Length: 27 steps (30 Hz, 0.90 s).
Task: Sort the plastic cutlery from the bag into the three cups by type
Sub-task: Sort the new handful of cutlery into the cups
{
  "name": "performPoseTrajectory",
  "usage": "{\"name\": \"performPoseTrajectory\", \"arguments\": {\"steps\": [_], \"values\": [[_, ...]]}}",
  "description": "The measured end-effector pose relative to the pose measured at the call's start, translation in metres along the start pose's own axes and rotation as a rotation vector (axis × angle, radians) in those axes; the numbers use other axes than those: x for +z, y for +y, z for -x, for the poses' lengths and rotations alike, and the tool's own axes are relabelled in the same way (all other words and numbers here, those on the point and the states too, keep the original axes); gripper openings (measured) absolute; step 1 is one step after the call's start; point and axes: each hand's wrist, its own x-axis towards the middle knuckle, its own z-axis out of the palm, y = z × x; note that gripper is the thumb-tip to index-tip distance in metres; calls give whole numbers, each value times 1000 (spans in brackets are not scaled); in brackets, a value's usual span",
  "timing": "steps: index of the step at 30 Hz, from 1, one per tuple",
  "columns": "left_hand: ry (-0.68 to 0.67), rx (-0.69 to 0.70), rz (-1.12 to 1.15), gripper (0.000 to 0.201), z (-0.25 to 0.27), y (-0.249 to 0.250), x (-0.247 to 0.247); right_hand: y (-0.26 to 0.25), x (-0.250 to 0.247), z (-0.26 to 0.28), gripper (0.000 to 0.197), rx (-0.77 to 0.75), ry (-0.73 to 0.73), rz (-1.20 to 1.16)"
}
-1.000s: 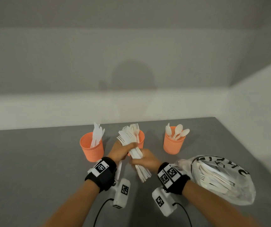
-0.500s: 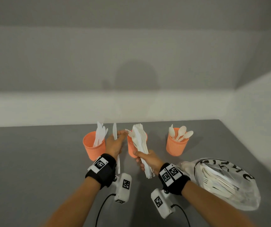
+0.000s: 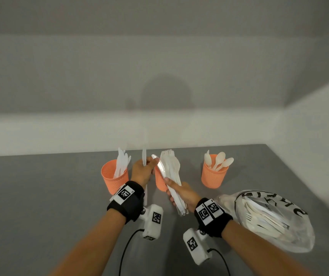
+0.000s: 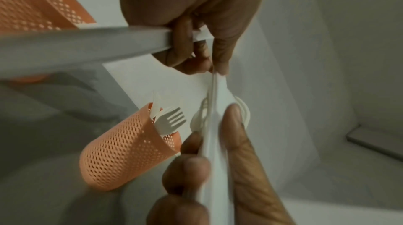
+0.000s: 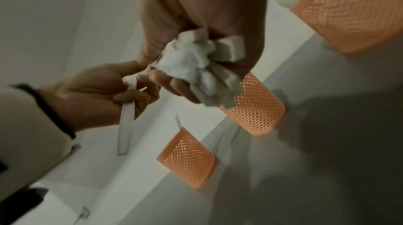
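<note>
Three orange mesh cups stand in a row: the left cup holds knives, the middle cup holds forks, and the right cup holds spoons. My left hand grips one white knife upright between the left and middle cups. Its thumb reaches the top of the bundle. My right hand grips a bundle of mixed white cutlery by the handles, in front of the middle cup. In the right wrist view the handle ends stick out of the fist. The left wrist view shows a fork in the middle cup.
The clear plastic bag with black print lies on the grey table at the right, by my right forearm, with more cutlery inside. White walls close the table off behind the cups and on the right.
My left hand has drawn one knife out of the bundle and moved it left, toward the knife cup. Both hands have risen and moved farther toward the cups.
</note>
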Motion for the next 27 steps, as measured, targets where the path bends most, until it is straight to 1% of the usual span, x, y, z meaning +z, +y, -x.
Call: {"name": "performPoseTrajectory", "arguments": {"steps": [2, 5, 9, 11, 14, 15, 19, 21, 24, 25, 27], "values": [[32, -19, 44, 21, 0, -2, -1, 0, -2, 0, 34, -6, 19, -59], [48, -66, 110, 19, 3, -6, -2, 1, -2, 0, 32, -28, 42, -84], [24, -108, 70, 20, 13, -13, 3, 2, 2, 1, 27, -97, 101, -76], [25, -118, 51, 20, 18, -16, 8, 1, 4, 1, 25, -132, 95, -58], [32, -109, 35, 16, 23, -18, 13, -1, 4, 4, 22, -162, 74, -42], [35, -99, 29, 15, 26, -16, 15, -1, 3, 4, 21, -163, 69, -41], [41, -66, -12, 27, 28, -14, 18, 2, -1, 1, 13, -148, 52, -61], [36, -37, -31, 26, 30, -15, 21, 3, -2, 2, 16, -126, 47, -63], [45, -28, -49, 26, 27, -14, 22, 5, -2, 0, 27, -72, 35, -66], [65, -34, -29, 30, 25, -12, 20, 6, -2, 0, 29, -63, 31, -69], [134, -68, 24, 38, 18, -11, 16, 6, -5, -1, 25, -43, 23, -73]]}}
